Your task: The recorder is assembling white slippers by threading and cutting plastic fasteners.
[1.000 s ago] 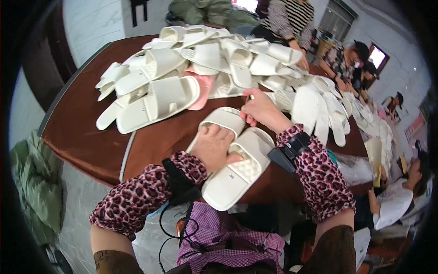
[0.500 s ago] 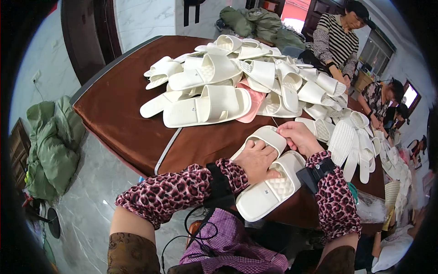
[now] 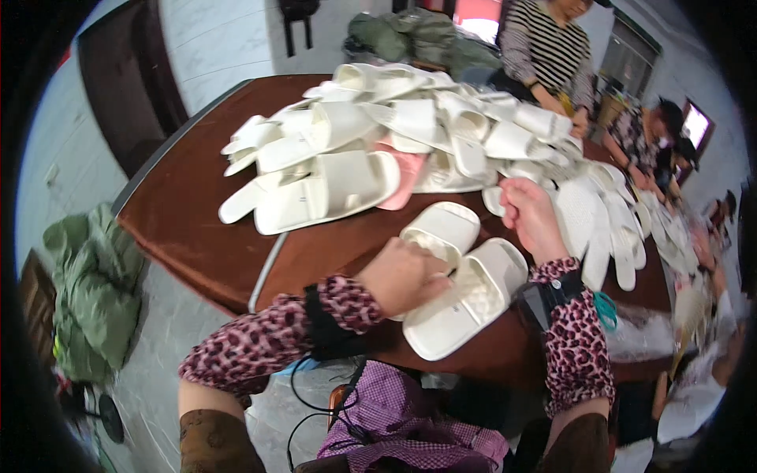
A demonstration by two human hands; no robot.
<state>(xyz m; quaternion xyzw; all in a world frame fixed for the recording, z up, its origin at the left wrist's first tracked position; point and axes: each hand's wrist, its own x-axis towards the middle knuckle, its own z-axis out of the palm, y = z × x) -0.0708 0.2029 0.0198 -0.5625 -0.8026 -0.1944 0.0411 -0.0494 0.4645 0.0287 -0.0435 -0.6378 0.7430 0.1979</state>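
A pair of white slippers lies in front of me at the table's near edge: the left slipper [image 3: 441,229] and the right slipper [image 3: 465,303]. My left hand [image 3: 406,276] is closed over the heel part of the left slipper, its fingers curled and slightly blurred. Raised beyond the right slipper's toe strap, my right hand [image 3: 532,213] has its fingers pinched together. Whatever it may hold is too small to make out. Just beyond my hands rises a big heap of white slippers [image 3: 355,185], with a pink slipper [image 3: 400,175] among them.
The brown-covered table [image 3: 189,197] has a pale strip [image 3: 268,268] across it. Teal handles [image 3: 605,310] and clear plastic [image 3: 643,335] lie at the right. Green sacks [image 3: 95,292] stand on the floor at left. A person in a striped top [image 3: 548,47] and other people work along the far right side.
My right hand has lifted away from the left slipper's strap. My left hand has slid off the strap toward the heel and to the left. The view has shifted a little.
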